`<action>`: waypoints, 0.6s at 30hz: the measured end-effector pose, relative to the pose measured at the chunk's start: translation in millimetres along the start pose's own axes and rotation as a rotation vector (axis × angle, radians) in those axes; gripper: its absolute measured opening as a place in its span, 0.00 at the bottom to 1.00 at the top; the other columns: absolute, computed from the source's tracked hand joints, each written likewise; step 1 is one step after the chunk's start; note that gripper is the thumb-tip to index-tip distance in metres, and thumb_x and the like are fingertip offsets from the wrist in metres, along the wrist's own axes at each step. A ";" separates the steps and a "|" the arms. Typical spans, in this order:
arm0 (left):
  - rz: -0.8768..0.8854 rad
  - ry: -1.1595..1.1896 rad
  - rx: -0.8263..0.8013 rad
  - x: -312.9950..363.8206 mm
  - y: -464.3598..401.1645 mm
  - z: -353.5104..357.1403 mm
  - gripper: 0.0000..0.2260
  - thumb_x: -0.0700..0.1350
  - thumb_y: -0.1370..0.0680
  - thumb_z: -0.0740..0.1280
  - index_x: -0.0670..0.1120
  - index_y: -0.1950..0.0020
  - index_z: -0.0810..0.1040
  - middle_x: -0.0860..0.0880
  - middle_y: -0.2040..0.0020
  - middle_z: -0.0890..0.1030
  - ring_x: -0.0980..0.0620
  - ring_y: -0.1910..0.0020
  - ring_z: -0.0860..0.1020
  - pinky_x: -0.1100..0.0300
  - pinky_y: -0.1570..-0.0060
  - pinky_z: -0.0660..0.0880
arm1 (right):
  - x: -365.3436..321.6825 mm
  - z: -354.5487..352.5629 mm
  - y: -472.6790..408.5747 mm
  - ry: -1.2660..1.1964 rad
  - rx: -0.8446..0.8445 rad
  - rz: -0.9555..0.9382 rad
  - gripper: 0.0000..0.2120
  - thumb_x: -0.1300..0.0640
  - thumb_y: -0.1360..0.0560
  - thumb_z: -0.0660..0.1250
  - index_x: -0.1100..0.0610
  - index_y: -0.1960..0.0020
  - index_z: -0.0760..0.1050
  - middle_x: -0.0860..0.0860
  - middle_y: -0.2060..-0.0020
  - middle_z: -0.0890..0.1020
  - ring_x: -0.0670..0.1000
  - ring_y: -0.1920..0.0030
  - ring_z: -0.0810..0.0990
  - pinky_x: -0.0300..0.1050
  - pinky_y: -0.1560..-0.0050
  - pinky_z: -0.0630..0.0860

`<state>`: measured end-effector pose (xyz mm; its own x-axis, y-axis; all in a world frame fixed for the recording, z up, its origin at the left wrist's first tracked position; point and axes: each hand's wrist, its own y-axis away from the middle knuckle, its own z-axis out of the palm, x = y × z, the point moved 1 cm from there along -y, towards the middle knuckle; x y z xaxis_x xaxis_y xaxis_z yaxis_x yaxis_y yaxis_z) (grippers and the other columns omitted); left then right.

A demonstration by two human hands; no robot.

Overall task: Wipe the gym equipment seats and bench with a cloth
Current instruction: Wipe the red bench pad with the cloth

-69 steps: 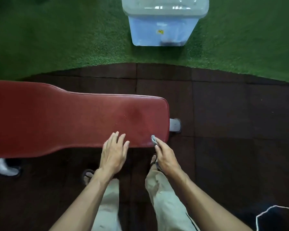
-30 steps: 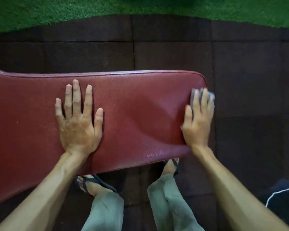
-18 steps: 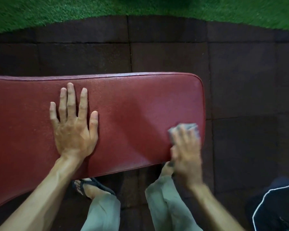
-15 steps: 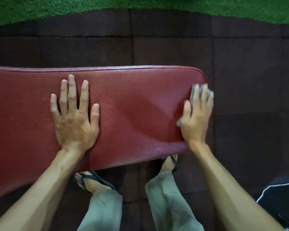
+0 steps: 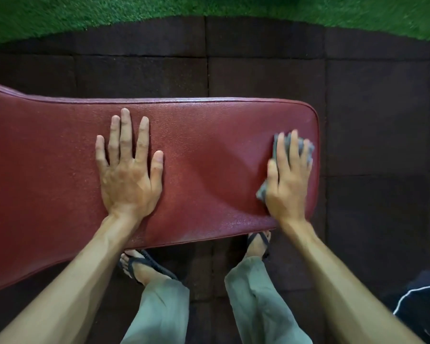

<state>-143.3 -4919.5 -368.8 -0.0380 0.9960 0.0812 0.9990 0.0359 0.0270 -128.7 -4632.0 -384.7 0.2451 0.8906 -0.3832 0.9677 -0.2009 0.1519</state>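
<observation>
Cloth (image 5: 305, 147) mostly hidden under the right hand (image 5: 289, 180); bench (image 5: 209, 157) runs off frame left; fingertips blurred.

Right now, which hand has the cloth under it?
The right hand, at the bench's end, presses the grey cloth flat. The left hand lies bare on the pad, fingers spread, nothing beneath it.

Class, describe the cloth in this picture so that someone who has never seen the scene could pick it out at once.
Start at the long red padded bench that spans the dark floor tiles, then go to its rounded right end. There the right hand lies flat on the padding, pressing down the cloth. It is the only grey, crumpled thing on the bench, peeking out around the fingers.
</observation>
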 end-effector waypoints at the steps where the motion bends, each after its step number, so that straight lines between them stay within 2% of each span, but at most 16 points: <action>1: 0.000 0.000 0.001 -0.6 0.3 0.1 0.27 0.56 0.16 0.50 0.50 0.18 0.51 0.44 0.18 0.50 0.45 0.18 0.49 0.42 0.21 0.48 | -21.9 4.4 -23.2 -0.007 0.054 0.004 0.26 0.49 0.18 0.49 0.52 0.21 0.57 0.54 0.20 0.55 0.60 0.20 0.47 0.63 0.22 0.47; 3: 0.004 -0.004 0.016 -0.8 0.7 1.2 0.27 0.55 0.16 0.50 0.50 0.18 0.52 0.44 0.18 0.51 0.45 0.18 0.50 0.42 0.21 0.48 | -76.1 22.4 -45.9 -0.005 0.107 -0.106 0.26 0.48 0.18 0.49 0.53 0.22 0.61 0.55 0.21 0.58 0.61 0.20 0.51 0.64 0.22 0.48; 5: 0.008 0.003 0.027 -1.7 0.1 1.4 0.26 0.55 0.15 0.49 0.50 0.18 0.52 0.44 0.18 0.51 0.46 0.18 0.50 0.42 0.21 0.49 | -122.2 34.7 -24.0 0.008 0.048 -0.350 0.25 0.50 0.19 0.51 0.52 0.22 0.62 0.53 0.21 0.60 0.59 0.20 0.52 0.63 0.22 0.50; 7: 0.015 0.022 0.038 -2.5 0.6 0.9 0.25 0.54 0.15 0.49 0.50 0.18 0.53 0.44 0.18 0.52 0.46 0.18 0.51 0.42 0.21 0.50 | -129.9 37.1 21.7 -0.009 -0.065 -0.550 0.25 0.53 0.18 0.54 0.52 0.22 0.60 0.52 0.21 0.59 0.57 0.20 0.51 0.61 0.22 0.51; 9: 0.011 0.022 0.044 -3.3 1.1 0.7 0.25 0.53 0.15 0.49 0.50 0.18 0.54 0.44 0.18 0.52 0.46 0.18 0.51 0.42 0.21 0.50 | -100.5 31.9 55.6 0.013 -0.123 -0.650 0.24 0.54 0.18 0.55 0.50 0.22 0.60 0.50 0.21 0.59 0.55 0.20 0.52 0.61 0.22 0.54; 11: 0.010 0.024 0.037 -2.5 0.8 1.2 0.25 0.54 0.15 0.48 0.50 0.18 0.54 0.45 0.18 0.52 0.46 0.18 0.51 0.43 0.21 0.49 | -54.3 20.6 66.1 0.078 -0.141 -0.623 0.24 0.53 0.18 0.54 0.48 0.22 0.59 0.49 0.21 0.59 0.54 0.20 0.52 0.62 0.23 0.56; 14: 0.006 -0.002 0.035 -2.8 0.3 3.0 0.26 0.55 0.15 0.47 0.50 0.18 0.53 0.45 0.18 0.52 0.46 0.18 0.51 0.43 0.21 0.49 | -4.7 3.8 26.6 0.026 -0.106 -0.326 0.26 0.52 0.19 0.52 0.47 0.21 0.58 0.50 0.20 0.57 0.54 0.19 0.50 0.64 0.23 0.53; 16: 0.011 -0.001 0.035 -2.6 0.3 4.1 0.26 0.56 0.15 0.46 0.50 0.18 0.53 0.45 0.18 0.52 0.46 0.18 0.51 0.43 0.21 0.49 | -16.9 3.1 -20.8 -0.029 -0.013 -0.140 0.26 0.52 0.19 0.51 0.50 0.21 0.58 0.52 0.20 0.56 0.57 0.19 0.48 0.63 0.22 0.49; 18: 0.016 -0.007 0.036 -2.3 0.8 4.9 0.25 0.56 0.15 0.46 0.51 0.18 0.52 0.45 0.18 0.52 0.46 0.18 0.51 0.44 0.21 0.49 | -63.1 15.6 -52.5 -0.016 0.067 -0.130 0.26 0.51 0.20 0.49 0.52 0.22 0.62 0.53 0.21 0.59 0.59 0.20 0.51 0.62 0.22 0.48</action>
<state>-142.3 -4921.4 -373.9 -0.0219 0.9970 0.0744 0.9997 0.0227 -0.0097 -194.1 -4684.0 -382.6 0.1173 0.9042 -0.4106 0.9930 -0.1110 0.0392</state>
